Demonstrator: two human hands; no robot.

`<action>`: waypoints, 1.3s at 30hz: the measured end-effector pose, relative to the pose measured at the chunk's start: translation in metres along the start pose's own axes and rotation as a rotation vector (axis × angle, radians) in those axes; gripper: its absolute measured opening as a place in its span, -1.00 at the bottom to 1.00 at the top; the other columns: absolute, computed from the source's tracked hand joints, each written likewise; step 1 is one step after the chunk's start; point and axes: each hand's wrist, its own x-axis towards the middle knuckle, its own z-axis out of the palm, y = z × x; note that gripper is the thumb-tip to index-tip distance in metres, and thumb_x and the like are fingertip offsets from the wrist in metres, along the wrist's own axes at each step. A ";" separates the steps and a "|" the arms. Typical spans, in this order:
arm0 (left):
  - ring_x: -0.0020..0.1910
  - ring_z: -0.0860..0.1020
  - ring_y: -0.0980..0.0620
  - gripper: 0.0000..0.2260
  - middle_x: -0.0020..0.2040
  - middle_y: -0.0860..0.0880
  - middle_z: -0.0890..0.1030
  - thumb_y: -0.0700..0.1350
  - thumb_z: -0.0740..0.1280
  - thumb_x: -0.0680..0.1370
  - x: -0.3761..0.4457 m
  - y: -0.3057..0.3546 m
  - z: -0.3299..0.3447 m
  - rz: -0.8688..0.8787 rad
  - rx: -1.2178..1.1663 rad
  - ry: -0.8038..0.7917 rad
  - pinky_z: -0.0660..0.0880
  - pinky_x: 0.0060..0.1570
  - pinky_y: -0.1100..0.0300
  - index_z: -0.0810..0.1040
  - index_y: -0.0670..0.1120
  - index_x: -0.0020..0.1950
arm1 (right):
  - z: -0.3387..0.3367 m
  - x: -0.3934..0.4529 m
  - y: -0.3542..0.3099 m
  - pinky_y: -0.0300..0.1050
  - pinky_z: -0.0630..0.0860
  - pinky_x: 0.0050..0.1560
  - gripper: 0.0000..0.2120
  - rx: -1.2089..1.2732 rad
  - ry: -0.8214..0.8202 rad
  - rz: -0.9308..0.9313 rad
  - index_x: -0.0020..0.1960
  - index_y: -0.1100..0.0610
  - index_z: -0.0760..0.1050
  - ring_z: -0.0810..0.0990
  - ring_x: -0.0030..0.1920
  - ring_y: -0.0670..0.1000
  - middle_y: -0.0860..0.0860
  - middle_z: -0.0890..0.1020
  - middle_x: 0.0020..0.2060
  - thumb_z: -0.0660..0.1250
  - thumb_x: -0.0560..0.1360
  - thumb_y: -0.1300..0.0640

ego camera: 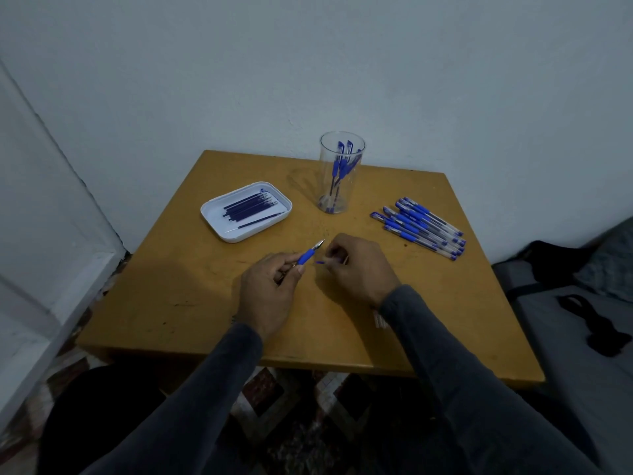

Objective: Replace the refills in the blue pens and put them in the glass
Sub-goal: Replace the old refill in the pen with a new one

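Blue pen gripped in left hand, tip toward the glass. Small blue piece pinched in right hand, just beside the pen, above the table. Glass well beyond both hands.

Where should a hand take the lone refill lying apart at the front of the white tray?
Pinch the lone refill near the middle of its dark barrel, coming straight down from above. It lies flat and slanted on the white tray, slightly apart from the bundled refills, so fingers fit either side. The raised tray rim probably blocks a sideways approach, and the thin tip end near the front-left rim looks hard to grip.
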 end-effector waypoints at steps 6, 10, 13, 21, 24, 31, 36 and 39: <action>-0.09 0.56 0.24 -0.80 -0.03 0.17 0.64 -0.16 0.42 0.57 0.001 -0.006 0.003 0.055 -0.018 -0.017 0.48 -0.08 0.40 0.67 0.02 0.18 | -0.014 -0.018 -0.006 -0.04 0.67 -0.31 -0.93 0.761 0.053 0.192 0.08 0.18 0.55 0.70 -0.16 0.08 0.13 0.65 0.02 0.34 0.61 0.28; -0.07 0.56 0.26 -0.80 -0.03 0.19 0.62 -0.14 0.42 0.58 0.001 -0.006 0.003 0.087 0.034 -0.046 0.46 -0.09 0.43 0.66 0.01 0.19 | -0.013 -0.019 -0.004 0.03 0.70 -0.30 -0.91 0.722 0.089 0.162 0.11 0.20 0.56 0.69 -0.19 0.05 0.16 0.66 -0.02 0.33 0.62 0.29; -0.06 0.56 0.26 -0.79 -0.04 0.18 0.62 -0.12 0.41 0.58 0.001 -0.006 0.002 0.080 0.053 -0.063 0.47 -0.09 0.41 0.66 0.01 0.21 | -0.012 -0.020 -0.003 -0.01 0.69 -0.31 -0.88 0.699 0.079 0.148 0.14 0.19 0.56 0.68 -0.17 0.05 0.15 0.64 -0.01 0.31 0.63 0.29; -0.09 0.55 0.27 -0.79 -0.07 0.18 0.61 -0.15 0.42 0.57 0.000 -0.004 0.002 0.080 0.055 -0.083 0.44 -0.14 0.47 0.67 0.01 0.20 | -0.011 -0.023 -0.001 0.02 0.67 -0.36 -0.88 0.716 0.094 0.122 0.12 0.15 0.49 0.68 -0.19 0.07 0.19 0.63 -0.01 0.33 0.62 0.31; -0.08 0.56 0.26 -0.78 -0.06 0.18 0.61 -0.14 0.42 0.57 0.000 -0.005 0.002 0.087 0.075 -0.089 0.45 -0.13 0.47 0.68 -0.01 0.20 | -0.011 -0.023 -0.003 -0.02 0.65 -0.40 -0.82 0.737 0.079 0.142 0.16 0.14 0.43 0.68 -0.23 0.07 0.16 0.66 -0.08 0.35 0.61 0.30; -0.12 0.55 0.27 -0.79 -0.10 0.20 0.59 -0.15 0.43 0.57 0.000 -0.003 0.001 0.099 0.084 -0.088 0.42 -0.18 0.47 0.67 0.00 0.20 | -0.012 -0.024 -0.002 -0.02 0.62 -0.47 -0.82 0.820 0.119 0.166 0.12 0.22 0.45 0.65 -0.34 0.10 0.11 0.69 -0.27 0.40 0.57 0.31; -0.13 0.52 0.36 -0.79 -0.13 0.26 0.55 -0.16 0.42 0.57 -0.001 0.000 0.001 0.124 0.109 -0.100 0.38 -0.17 0.53 0.67 -0.03 0.20 | -0.012 -0.026 -0.003 -0.02 0.61 -0.47 -0.84 0.773 0.072 0.150 0.11 0.24 0.49 0.64 -0.35 0.11 0.16 0.69 -0.23 0.40 0.57 0.32; -0.14 0.51 0.34 -0.79 -0.16 0.25 0.55 -0.15 0.42 0.57 0.000 -0.001 0.000 0.120 0.114 -0.096 0.39 -0.18 0.50 0.68 -0.02 0.20 | -0.009 -0.026 -0.006 -0.07 0.61 -0.45 -0.85 0.809 0.057 0.171 0.11 0.23 0.48 0.66 -0.32 0.11 0.22 0.70 -0.18 0.39 0.57 0.31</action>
